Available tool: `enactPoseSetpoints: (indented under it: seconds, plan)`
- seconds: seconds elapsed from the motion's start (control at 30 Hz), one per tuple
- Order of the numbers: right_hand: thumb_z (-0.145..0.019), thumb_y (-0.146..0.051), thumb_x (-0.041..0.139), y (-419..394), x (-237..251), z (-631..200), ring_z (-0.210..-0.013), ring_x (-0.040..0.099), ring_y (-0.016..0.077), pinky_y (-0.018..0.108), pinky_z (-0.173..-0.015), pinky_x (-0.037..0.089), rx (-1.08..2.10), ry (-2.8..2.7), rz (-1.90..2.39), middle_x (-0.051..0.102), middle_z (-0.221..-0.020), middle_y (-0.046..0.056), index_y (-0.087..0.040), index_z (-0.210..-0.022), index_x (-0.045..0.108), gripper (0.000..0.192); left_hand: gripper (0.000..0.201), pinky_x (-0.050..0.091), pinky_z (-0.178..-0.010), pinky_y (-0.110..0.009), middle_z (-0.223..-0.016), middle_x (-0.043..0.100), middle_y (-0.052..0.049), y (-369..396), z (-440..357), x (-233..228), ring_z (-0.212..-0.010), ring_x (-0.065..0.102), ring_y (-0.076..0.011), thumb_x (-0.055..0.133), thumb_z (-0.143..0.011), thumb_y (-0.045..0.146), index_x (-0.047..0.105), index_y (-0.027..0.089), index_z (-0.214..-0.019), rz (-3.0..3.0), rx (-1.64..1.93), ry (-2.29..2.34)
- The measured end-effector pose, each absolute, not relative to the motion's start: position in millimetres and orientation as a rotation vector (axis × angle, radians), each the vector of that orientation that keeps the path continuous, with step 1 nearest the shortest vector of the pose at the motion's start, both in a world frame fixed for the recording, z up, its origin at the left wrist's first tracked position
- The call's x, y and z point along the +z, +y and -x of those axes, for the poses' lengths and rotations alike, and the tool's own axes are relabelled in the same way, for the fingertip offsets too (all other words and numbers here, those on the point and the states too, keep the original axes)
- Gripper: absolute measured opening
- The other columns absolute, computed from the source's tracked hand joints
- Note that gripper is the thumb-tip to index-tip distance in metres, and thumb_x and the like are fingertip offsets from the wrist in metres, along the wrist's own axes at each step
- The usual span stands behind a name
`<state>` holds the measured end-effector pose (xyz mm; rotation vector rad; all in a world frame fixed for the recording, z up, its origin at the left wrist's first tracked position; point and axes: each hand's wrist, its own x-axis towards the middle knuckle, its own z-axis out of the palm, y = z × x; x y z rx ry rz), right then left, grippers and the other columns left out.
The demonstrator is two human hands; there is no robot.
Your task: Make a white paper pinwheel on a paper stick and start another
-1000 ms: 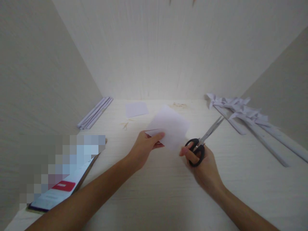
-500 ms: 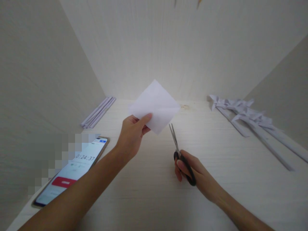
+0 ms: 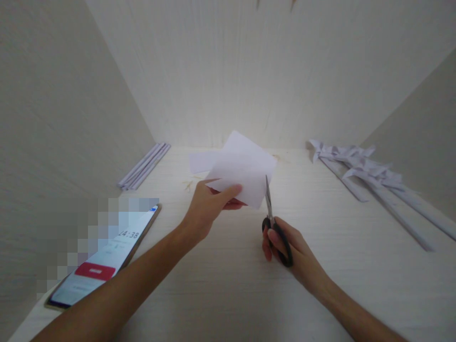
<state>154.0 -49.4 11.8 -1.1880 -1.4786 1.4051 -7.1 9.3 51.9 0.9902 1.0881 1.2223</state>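
Observation:
A white sheet of paper [image 3: 245, 164] is pinched in my left hand [image 3: 210, 204], thumb on top and fingers beneath, raised above the table. A short slit shows in its left edge near the thumb. My right hand [image 3: 285, 242] grips black-handled scissors [image 3: 270, 209] by the finger loops. The blades point upward and look nearly closed, their tips overlapping the paper's right edge. From this view I cannot tell whether the blades touch the paper. Behind the held sheet, another piece of white paper [image 3: 200, 161] lies on the table.
Several rolled white paper sticks [image 3: 144, 166] lie at the back left. A phone [image 3: 96, 270] with a running timer lies at the left, partly behind my forearm. Several paper pinwheels [image 3: 374, 173] on sticks lie along the right. Panels enclose the table [image 3: 228, 285] at back and sides.
My left hand has moved right and slightly down with the paper, turning it and exposing the piece behind. The scissors have shifted right and up, and their blades have come closer together.

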Motion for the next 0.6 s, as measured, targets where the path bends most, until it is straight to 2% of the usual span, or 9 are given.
enactPoseSetpoints:
  seconds: [0.17, 0.6]
  plan:
    - [-0.077, -0.05, 0.043, -50.1, 11.9, -155.0, -0.042, 0.031, 0.0063, 0.021, -0.039, 0.02, 1.514, -1.473, 1.159, 0.048, -0.052, -0.003, -0.018, -0.071, 0.039, 0.033, 0.024, 0.053, -0.051, -0.025, -0.072, 0.067, -0.007, 11.1, 8.1, 56.0, -0.056, 0.062, -0.0156, 0.067, -0.057, 0.023, 0.063, 0.009, -0.077, -0.998, 1.304, 1.129]
    - [-0.08, -0.045, 0.042, -54.1, 24.6, -148.3, -0.049, 0.037, 0.0085, 0.021, -0.043, 0.027, 1.557, -1.57, 1.209, 0.045, -0.054, -0.003, -0.018, -0.069, 0.041, 0.029, 0.026, 0.053, -0.049, -0.023, -0.072, 0.067, -0.007, 12.8, 9.8, 57.8, -0.056, 0.062, -0.0156, 0.066, -0.058, 0.024, 0.064, 0.009, -0.079, -0.994, 1.403, 1.151]
